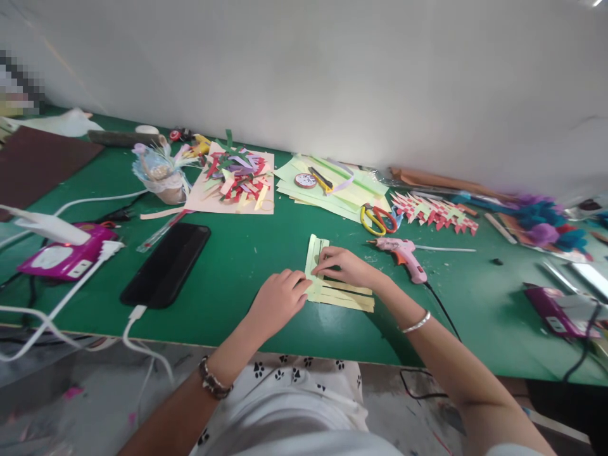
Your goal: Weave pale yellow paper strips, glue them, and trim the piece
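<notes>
– Here we are, left hand [278,304] and right hand [346,266] meeting over pale paper strips [349,300] on the green table [237,259]!
– Fingers loosely curled, covering some paper; whether they're pinching it, we can't tell

On the worktop [237,250], the paper strips [349,302] lie between a phone [167,266] at left and a glue gun [401,252] at right. Behind the strips are paper sheets [349,197], a cutter [323,182] on top.

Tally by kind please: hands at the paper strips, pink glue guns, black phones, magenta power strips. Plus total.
Left hand, right hand at the paper strips: 2
Pink glue gun: 1
Black phone: 1
Magenta power strips: 2
Total: 6
</notes>
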`<action>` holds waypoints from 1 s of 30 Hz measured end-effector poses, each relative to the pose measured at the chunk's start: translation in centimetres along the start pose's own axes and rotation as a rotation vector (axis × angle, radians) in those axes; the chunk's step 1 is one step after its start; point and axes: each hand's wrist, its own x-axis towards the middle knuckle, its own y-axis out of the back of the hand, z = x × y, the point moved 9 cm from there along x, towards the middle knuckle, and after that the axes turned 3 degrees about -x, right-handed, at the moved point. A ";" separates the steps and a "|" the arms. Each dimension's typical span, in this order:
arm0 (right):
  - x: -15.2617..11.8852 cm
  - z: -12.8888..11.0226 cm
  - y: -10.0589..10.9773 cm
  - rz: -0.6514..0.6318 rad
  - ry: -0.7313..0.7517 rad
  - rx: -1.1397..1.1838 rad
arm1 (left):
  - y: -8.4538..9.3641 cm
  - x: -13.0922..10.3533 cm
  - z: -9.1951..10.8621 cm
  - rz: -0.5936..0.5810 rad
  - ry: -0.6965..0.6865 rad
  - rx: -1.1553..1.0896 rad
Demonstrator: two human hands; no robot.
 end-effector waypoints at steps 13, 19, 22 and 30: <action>0.9 3.7 1.8 0.133 -0.050 -0.076 | 0.1 -0.2 0.0 0.040 -0.010 -0.017; 1.3 4.6 2.4 0.157 -0.081 -0.118 | 0.0 0.0 0.0 0.035 -0.006 -0.024; 1.5 4.8 2.6 0.154 -0.079 -0.171 | 0.0 -0.1 -0.1 0.037 -0.005 -0.027; 2.2 4.8 2.7 0.147 -0.081 -0.362 | 0.0 -0.1 -0.1 0.025 0.004 -0.036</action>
